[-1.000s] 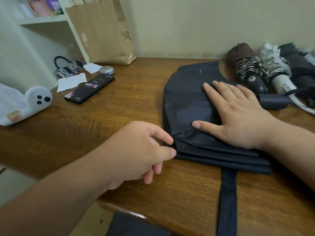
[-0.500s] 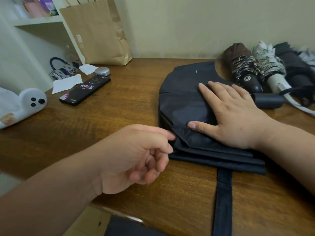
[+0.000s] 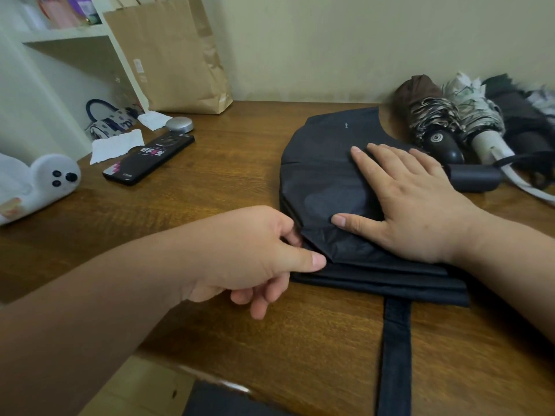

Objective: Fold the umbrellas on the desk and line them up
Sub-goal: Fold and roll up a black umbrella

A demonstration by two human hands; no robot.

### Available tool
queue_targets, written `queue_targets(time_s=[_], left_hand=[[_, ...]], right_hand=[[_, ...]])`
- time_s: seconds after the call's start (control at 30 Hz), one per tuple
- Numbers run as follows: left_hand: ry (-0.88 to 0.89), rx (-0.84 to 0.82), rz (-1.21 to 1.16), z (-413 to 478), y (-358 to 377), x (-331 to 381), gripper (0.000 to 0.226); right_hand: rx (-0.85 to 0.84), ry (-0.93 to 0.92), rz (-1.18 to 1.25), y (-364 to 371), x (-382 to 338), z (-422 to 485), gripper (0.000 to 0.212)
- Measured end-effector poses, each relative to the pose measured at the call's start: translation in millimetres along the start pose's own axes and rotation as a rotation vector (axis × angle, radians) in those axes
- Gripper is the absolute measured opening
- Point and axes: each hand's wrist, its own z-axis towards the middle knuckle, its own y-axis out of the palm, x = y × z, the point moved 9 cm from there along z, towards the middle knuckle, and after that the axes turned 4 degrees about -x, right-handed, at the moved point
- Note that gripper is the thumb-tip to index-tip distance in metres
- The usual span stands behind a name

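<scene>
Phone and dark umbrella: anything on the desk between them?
Nothing. In the head view, only bare desk wood runs from the phone to the dark umbrella.

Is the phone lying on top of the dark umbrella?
No, the phone lies on the bare wood of the desk, apart from the dark umbrella.

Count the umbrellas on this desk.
4 clearly: a navy umbrella flat in the middle, then a brown umbrella, a white umbrella and a black umbrella side by side by the wall at right. At the right edge, pale fabric may be a fifth.
</scene>
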Motion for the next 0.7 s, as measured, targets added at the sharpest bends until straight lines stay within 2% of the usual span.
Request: queue_targets(time_s=[0.07,0.2,0.37,0.43,0.47,0.53,0.57,0.7], left_hand=[[0.007,0.008,-0.026,3,-1,0,0.026],[0.018,-0.050,-0.223,2,-3,-3,0.020],[0.064,-0.123,-0.376,-3,1,-2,0.026],[0.079,-0.148,-0.321,-4,2,0,0.014],[0.091,-0.143,-0.279,-3,2,1,0.015],[0.094,-0.104,-0.207,-1,-2,-1,0.038],[0.088,-0.080,-0.183,-2,-3,-1,0.042],[0.055,-0.010,-0.128,-7,-6,-5,0.043]], right_hand=[[0.003,-0.003,-0.002,0,0,0,0.117],[0.001,-0.003,0.002,0,0,0,0.117],[-0.010,-0.003,0.000,1,-2,0,0.117],[-0.008,-0.004,0.002,0,-2,0,0.117],[-0.008,-0.004,0.003,0,-1,0,0.117],[-0.013,-0.005,0.002,-1,-1,0,0.117],[-0.016,-0.005,0.002,-1,-2,0,0.117],[-0.015,-0.005,0.008,-1,-2,-1,0.118]])
